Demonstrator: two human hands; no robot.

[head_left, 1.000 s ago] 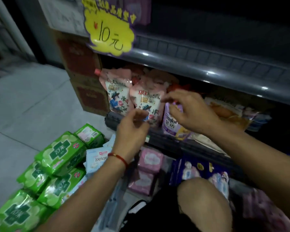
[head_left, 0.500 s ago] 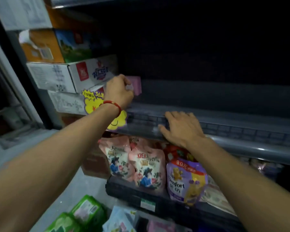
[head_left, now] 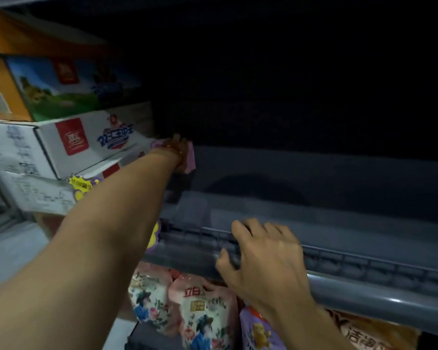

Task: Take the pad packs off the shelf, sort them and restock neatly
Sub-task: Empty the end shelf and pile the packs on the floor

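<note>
The left hand is extended deep into the dark grey shelf and holds a pink pad pack at the shelf's far left, just beside the white carton; the fingers themselves are hidden behind the wrist and the pack, so how they lie round it cannot be told. The right hand rests on the shelf's front rail, fingers loosely bent over the rail's ribbed lip and thumb low on the front face, holding no goods. Judged from this position, the step in hand is removal of the last visible pack from this level. To do it well: keep the right hand on the rail as a brace, secure the pack across its width rather than by one corner, and draw it straight out along the shelf floor. Avoid sweeping leftward, where the yellow price tag hangs against the cartons and could be dislodged. The interior is poorly lit; whether further packs lie behind cannot be told, so check by touch. Below the rail, the pink refill pouches belong to another level and should stay undisturbed.
</note>
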